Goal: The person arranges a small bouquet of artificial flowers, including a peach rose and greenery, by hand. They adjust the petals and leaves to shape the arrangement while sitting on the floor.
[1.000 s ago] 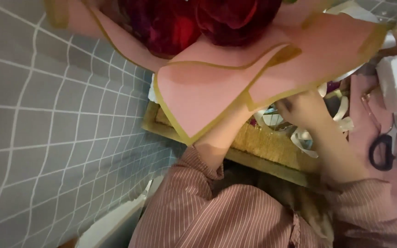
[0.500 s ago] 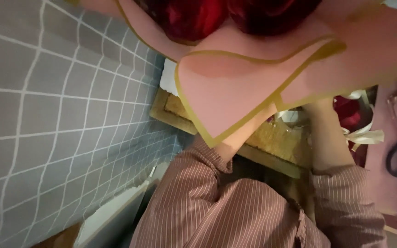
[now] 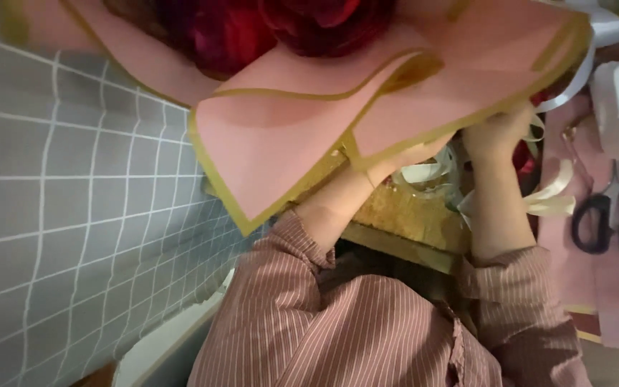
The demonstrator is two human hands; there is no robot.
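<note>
Up close, my left hand (image 3: 388, 168) sits hidden under the bouquet (image 3: 324, 93), grip unclear; my right hand (image 3: 499, 132) closes on its base over the table's edge (image 3: 395, 240). Tilting could crease the wrap.

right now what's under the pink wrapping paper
Under the pink wrapping paper: the right hand, cream ribbon and a wooden edge. The left hand is covered.
</note>
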